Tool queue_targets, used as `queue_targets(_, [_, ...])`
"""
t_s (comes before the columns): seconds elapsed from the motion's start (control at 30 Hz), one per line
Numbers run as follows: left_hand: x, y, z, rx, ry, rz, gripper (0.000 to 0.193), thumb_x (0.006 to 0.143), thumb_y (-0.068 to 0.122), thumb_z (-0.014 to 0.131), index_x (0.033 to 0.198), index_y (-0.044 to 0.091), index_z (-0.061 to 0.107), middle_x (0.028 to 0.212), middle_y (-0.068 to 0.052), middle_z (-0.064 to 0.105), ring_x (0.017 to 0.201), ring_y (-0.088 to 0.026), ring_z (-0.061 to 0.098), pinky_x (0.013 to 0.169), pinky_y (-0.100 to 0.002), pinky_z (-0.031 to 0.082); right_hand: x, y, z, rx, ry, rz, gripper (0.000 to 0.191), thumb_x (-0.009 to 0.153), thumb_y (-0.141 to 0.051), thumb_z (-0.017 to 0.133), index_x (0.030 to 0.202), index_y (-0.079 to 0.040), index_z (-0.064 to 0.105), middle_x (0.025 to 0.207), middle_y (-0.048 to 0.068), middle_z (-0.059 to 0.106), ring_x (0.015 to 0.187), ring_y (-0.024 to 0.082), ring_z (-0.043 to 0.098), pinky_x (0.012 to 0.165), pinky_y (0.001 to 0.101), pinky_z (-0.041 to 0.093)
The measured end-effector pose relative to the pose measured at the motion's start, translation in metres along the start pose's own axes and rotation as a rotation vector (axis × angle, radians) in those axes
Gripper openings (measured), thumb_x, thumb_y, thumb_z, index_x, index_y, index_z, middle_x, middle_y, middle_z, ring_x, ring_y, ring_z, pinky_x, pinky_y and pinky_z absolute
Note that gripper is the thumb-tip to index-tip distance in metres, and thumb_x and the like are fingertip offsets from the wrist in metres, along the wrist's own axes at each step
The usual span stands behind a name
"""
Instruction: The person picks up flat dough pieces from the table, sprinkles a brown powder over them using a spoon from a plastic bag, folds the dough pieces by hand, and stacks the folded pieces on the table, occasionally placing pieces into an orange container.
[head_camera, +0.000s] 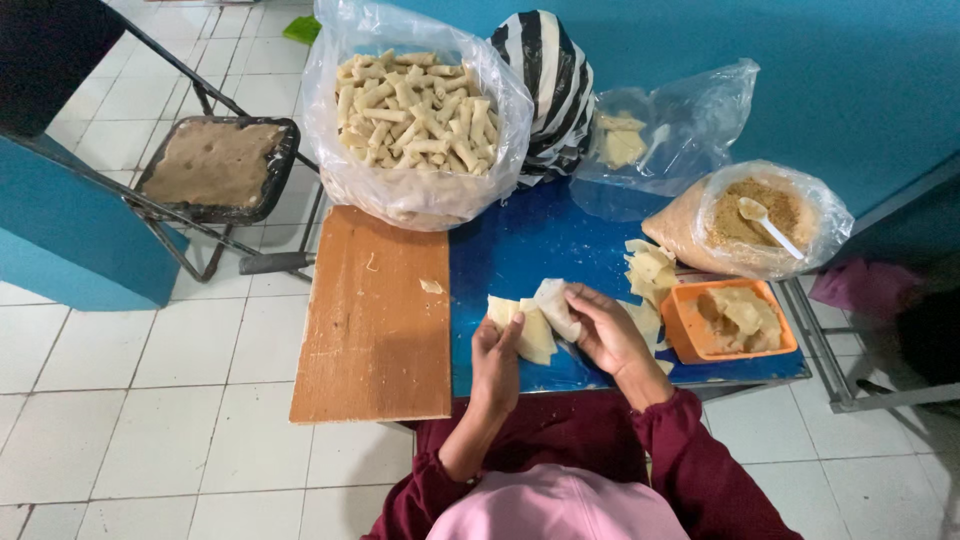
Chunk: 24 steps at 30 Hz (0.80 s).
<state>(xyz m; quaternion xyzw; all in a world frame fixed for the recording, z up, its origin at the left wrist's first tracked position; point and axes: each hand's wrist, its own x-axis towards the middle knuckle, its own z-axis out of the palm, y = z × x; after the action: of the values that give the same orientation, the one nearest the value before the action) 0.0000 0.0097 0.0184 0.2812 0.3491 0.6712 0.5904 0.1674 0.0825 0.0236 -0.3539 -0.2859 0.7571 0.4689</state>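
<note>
My left hand (495, 355) rests on the blue table (520, 250) and pins the left corner of a pale square wrapper (530, 330). My right hand (605, 330) folds the wrapper's right side over into a roll (555, 305). Both sleeves are dark red. A stack of flat wrappers (648, 270) lies just right of my right hand. Beside it sits an orange tub (735, 320) holding brownish paste. A large clear bag of finished rolls (415, 110) stands at the back of the table.
A wooden board (375, 315) lies on the table's left part. A clear bag of brown crumbs (755, 220) with a white spoon stands at the right, a striped bag (550, 80) behind. A folding chair with a filled tray (215, 165) stands at the left.
</note>
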Motion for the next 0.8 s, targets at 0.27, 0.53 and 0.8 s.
queue_targets(0.27, [0.006, -0.017, -0.019, -0.207, 0.031, -0.034, 0.028, 0.104, 0.018, 0.057, 0.124, -0.001, 0.061, 0.11, -0.007, 0.071, 0.095, -0.013, 0.066, 0.086, -0.03, 0.053, 0.02, -0.031, 0.006, -0.775, 0.152, -0.794, 0.016, 0.106, -0.01, 0.065, 0.118, -0.001, 0.071, 0.111, 0.007, 0.074, 0.099, 0.013, 0.069, 0.085, 0.0258, 0.055])
queue_targets(0.53, [0.01, -0.031, -0.029, -0.204, 0.06, -0.017, 0.029, 0.105, 0.019, 0.056, 0.122, -0.004, 0.062, 0.111, -0.009, 0.071, 0.097, -0.016, 0.068, 0.088, -0.033, 0.055, 0.002, -0.015, 0.022, -1.379, -0.055, -0.79, 0.034, 0.097, -0.006, 0.062, 0.131, -0.006, 0.067, 0.126, 0.016, 0.071, 0.109, 0.03, 0.071, 0.088, 0.0345, 0.058])
queue_targets(0.8, [0.013, -0.027, -0.016, -0.312, -0.017, -0.013, 0.028, 0.108, 0.016, 0.055, 0.125, -0.004, 0.062, 0.114, -0.011, 0.071, 0.099, -0.017, 0.067, 0.088, -0.034, 0.053, -0.037, -0.003, 0.05, -1.329, -0.048, -0.969, 0.03, 0.082, -0.017, 0.078, 0.108, -0.005, 0.067, 0.107, 0.012, 0.069, 0.102, 0.032, 0.065, 0.085, 0.0421, 0.052])
